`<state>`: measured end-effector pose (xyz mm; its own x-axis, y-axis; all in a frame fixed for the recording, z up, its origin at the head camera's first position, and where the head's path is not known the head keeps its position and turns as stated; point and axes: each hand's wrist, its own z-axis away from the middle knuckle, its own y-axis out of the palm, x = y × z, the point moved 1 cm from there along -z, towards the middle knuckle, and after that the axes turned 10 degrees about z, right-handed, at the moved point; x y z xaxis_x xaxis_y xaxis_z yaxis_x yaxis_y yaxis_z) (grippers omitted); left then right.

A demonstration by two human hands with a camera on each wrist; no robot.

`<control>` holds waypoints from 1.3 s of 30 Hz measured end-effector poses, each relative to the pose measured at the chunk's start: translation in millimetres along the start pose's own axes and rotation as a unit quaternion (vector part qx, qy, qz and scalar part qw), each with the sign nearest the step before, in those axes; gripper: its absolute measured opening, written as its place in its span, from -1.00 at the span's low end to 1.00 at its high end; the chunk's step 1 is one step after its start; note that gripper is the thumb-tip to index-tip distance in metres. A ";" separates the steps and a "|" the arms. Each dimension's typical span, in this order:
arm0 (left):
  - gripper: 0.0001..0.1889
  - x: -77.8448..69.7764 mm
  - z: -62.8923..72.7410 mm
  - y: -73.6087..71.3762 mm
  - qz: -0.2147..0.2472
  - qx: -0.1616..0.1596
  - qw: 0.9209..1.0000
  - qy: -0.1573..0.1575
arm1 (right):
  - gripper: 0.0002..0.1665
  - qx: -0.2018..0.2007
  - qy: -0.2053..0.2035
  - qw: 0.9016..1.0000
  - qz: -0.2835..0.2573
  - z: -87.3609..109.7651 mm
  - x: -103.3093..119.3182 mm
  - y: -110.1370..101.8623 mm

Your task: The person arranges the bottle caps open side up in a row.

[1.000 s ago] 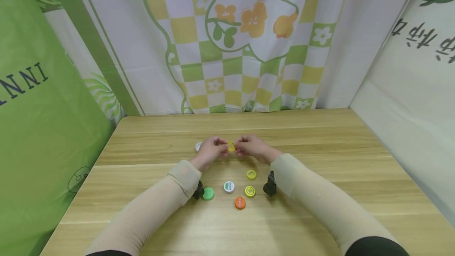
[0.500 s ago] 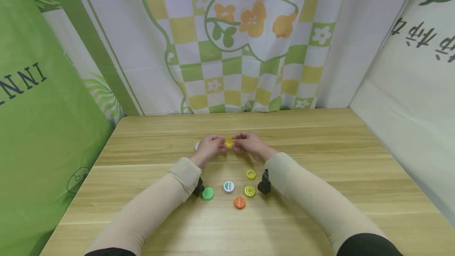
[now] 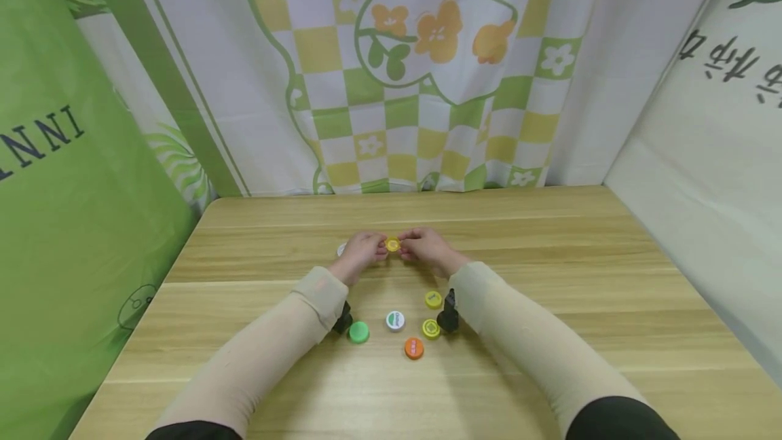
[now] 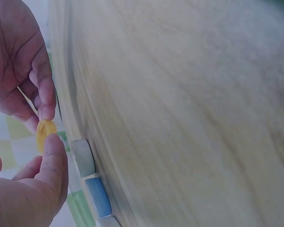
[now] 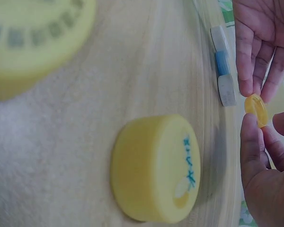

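A yellow, ring-rimmed bottle cap (image 3: 393, 244) is held between both hands near the far part of the table. My left hand (image 3: 363, 250) grips its left edge with the fingertips. From the other side my right hand (image 3: 427, 248) grips the right edge. The cap (image 5: 256, 111) is tilted on edge in the right wrist view, its hollow side partly showing. Behind the left hand, a white cap (image 3: 341, 250) peeks out. The left wrist view shows it as part of a row with a blue cap (image 4: 98, 196).
Nearer on the wooden table (image 3: 550, 257) lie a green cap (image 3: 358, 332), a white-and-green cap (image 3: 395, 321), an orange cap (image 3: 414, 348) and two yellow caps, one upper (image 3: 433, 300) and one lower (image 3: 430, 328). A patterned curtain (image 3: 427, 121) hangs behind the table.
Both hands have shifted slightly away and to the left with the yellow bottle cap between them. The right forearm has swung a little inward. The caps on the table have stayed put.
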<state>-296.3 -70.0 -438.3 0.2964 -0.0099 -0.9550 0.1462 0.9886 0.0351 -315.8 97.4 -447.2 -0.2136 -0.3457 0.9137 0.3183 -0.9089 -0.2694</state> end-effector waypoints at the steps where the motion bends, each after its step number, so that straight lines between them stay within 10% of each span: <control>1: -0.54 -0.5 0.1 0.2 -0.001 0.000 1.000 -0.001 | -0.64 0.000 0.000 1.000 0.002 -1.5 -1.2 -0.4; 39: -0.53 -0.2 -3.4 4.6 -0.055 0.030 0.998 -0.009 | -0.69 0.014 0.028 0.999 0.026 -3.8 -5.4 -1.6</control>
<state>-298.9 -65.0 -439.0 0.2916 -0.1218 -0.9488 0.2360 0.9704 -0.0520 -318.6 99.9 -452.9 -0.2468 -0.4051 0.8803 0.3549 -0.8831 -0.3069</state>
